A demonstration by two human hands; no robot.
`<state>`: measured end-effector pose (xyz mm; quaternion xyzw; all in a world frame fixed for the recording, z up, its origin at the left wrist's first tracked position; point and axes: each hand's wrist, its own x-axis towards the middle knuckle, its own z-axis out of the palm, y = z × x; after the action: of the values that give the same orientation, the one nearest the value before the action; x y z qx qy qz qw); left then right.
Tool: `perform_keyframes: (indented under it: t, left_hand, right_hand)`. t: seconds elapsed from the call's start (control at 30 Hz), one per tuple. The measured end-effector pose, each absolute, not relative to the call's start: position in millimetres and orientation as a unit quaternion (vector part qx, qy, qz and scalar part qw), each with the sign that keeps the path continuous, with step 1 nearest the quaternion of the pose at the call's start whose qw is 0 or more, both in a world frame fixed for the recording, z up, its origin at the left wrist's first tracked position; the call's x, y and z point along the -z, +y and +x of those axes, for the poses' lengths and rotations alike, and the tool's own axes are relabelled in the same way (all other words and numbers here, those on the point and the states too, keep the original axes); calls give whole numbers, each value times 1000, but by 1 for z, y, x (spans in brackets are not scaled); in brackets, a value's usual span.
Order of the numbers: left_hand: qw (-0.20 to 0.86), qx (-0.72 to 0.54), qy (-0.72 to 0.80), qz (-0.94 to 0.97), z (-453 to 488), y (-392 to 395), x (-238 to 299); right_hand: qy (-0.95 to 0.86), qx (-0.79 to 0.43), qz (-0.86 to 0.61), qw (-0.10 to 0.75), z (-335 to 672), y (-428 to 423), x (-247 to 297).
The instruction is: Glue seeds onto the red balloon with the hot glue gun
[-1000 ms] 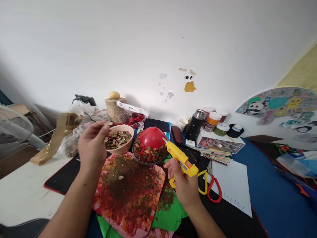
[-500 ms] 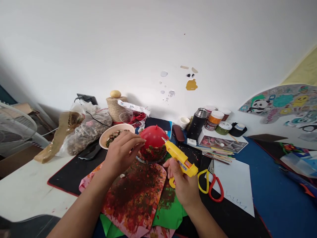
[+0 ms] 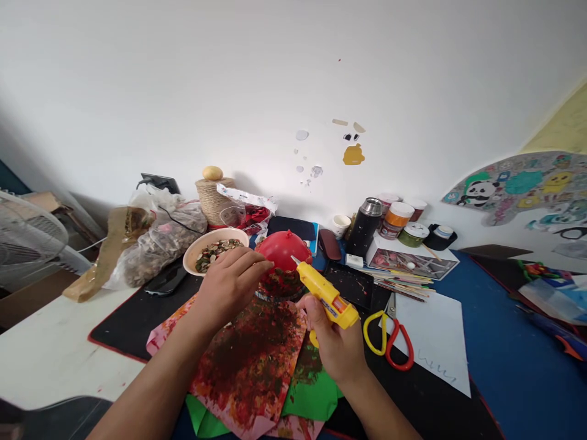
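Note:
My right hand (image 3: 337, 342) is wrapped round a yellow hot glue gun (image 3: 323, 290), its nozzle pointing up and left at the side of a red balloon (image 3: 283, 249). Small dark red and green flakes (image 3: 279, 282) cover the balloon's lower part. Just left of the balloon is my left hand (image 3: 236, 281), fingers bent and closed together at the tips; whatever they may hold is hidden. Behind that hand stands a pale bowl (image 3: 188, 260) of similar flakes. Beneath both hands lies paint-smeared pink paper (image 3: 247, 373), over green paper (image 3: 316, 397).
Red-and-yellow-handled scissors (image 3: 398, 351) lie right of my right hand on a white sheet (image 3: 440, 348). Behind are thin sticks (image 3: 403, 282), a black flask (image 3: 365, 229) and paint jars (image 3: 398, 215). On the left are a stuffed plastic bag (image 3: 165, 244) and a twine spool (image 3: 213, 201).
The glue gun in my right hand has moved left, bringing its nozzle closer to my left fingers and the balloon. My left hand has shifted slightly right and down.

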<state>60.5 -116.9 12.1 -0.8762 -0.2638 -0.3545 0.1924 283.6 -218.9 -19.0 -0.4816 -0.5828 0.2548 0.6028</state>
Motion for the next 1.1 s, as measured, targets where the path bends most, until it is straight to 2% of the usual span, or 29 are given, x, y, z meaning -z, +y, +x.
perform_keyframes:
  t: [0.2,0.4,0.63,1.1]
  left_hand:
    - [202,340,-273,-877,61,-117,-11]
    - [155,331,-274,-890,63,-116,-8]
    - [100,370,-278,-881,66,-113,-6]
    - [72,403,-319,-855,69,-110,-3]
  right_hand:
    - [-618,-225,-485,577,282,-221,8]
    - [-634,-215,-483,565,282,-222,3]
    - [-658,-197,-477,548,280,-222,4]
    - [-663,-201,-469,547,279,-222,2]
